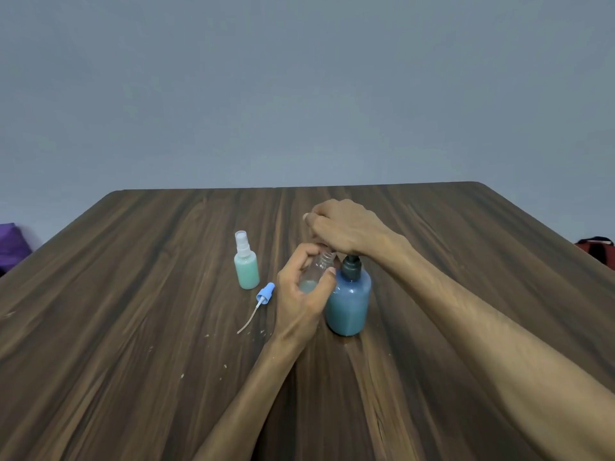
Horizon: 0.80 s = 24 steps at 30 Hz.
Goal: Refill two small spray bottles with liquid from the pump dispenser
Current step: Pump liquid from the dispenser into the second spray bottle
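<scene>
Head camera looks down over a dark wood-grain table set against a plain grey-blue wall. Near the middle of the table stands the pump dispenser, a rounded blue bottle filled with bluish-green liquid and topped with a dark pump collar. The right hand lies over the pump head, knuckles up and fingers curled down over it, so the spout itself is hidden. The left hand grips a clear small spray bottle with its top off, fingers and thumb wrapped round the body, holding it tilted against the left side of the dispenser, its open threaded neck up under the right hand's fingers. A little pale liquid sits in the bottom of that bottle. Its blue spray cap lies on its side on the table just left of the left hand, the thin white dip tube trailing toward the near edge. Farther left and a bit nearer the far edge stands the second spray bottle, upright, capped with a white sprayer and full of mint-green liquid, well apart from both hands. A few pale specks dot the table toward the near edge. Beyond the left edge shows something purple; beyond the right edge, something red and black.
</scene>
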{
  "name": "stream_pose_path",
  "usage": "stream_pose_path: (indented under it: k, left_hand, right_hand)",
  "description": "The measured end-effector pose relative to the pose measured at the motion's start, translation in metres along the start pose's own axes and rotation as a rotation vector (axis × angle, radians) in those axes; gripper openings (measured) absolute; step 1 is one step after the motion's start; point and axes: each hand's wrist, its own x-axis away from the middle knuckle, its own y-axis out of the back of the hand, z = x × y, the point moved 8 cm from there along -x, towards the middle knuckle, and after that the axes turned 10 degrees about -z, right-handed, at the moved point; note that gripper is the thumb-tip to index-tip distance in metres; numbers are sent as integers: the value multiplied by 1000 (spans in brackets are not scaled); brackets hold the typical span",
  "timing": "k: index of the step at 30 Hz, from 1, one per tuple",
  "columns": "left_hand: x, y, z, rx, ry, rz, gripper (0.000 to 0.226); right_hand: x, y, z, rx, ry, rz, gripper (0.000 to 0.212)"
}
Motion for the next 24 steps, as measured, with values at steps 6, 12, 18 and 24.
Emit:
stream_pose_path:
  k: [6, 12, 18, 24]
  left_hand:
    - [0, -1, 1, 4, 11, 6, 13]
    - [-1, -3, 2, 6, 15, 8, 13]
    - [-1, -2, 0, 5, -12, 3, 13]
    - [1, 0, -1, -1, -10, 1, 13]
  right_hand:
    - [1, -6, 1, 26, -5, 69, 35]
    - [0, -6, -3, 50, -27, 60, 35]
    - [-3, 5, -2, 16, -19, -34, 37]
    - [-1, 5, 3, 72, 5, -16, 39]
